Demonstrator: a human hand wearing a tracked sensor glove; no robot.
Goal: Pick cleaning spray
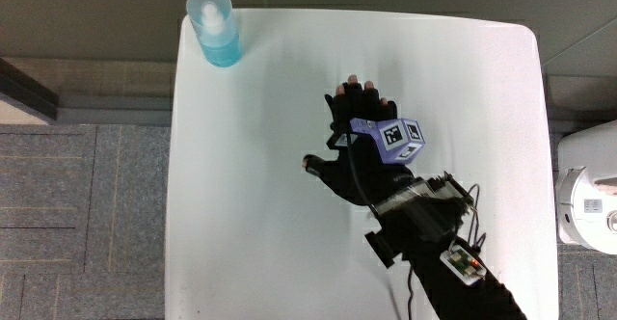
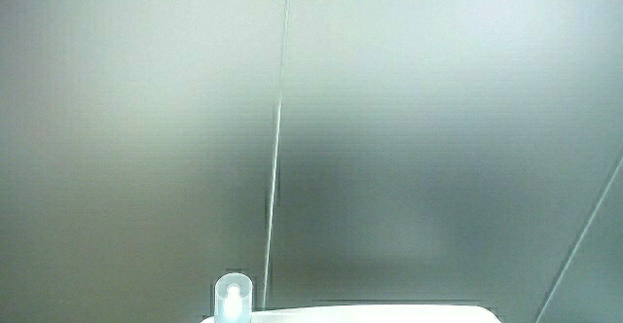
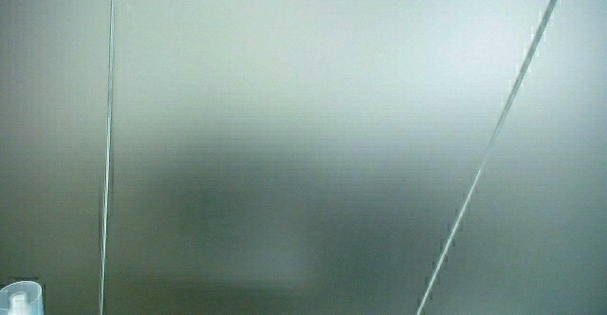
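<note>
I read this as the approach step: black-gloved hand [image 1: 362, 146] hovers mid white bench [image 1: 289, 243], fingers relaxed and empty, well apart from the clear blue cleaning spray bottle [image 1: 214, 28] at the bench corner, so next comes reaching it.

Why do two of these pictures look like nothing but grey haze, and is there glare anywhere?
Both side views face mostly a pale wall; only the spray bottle's top shows. In the main view, the white table looks bright and washed out, with the hand dark against it.
</note>
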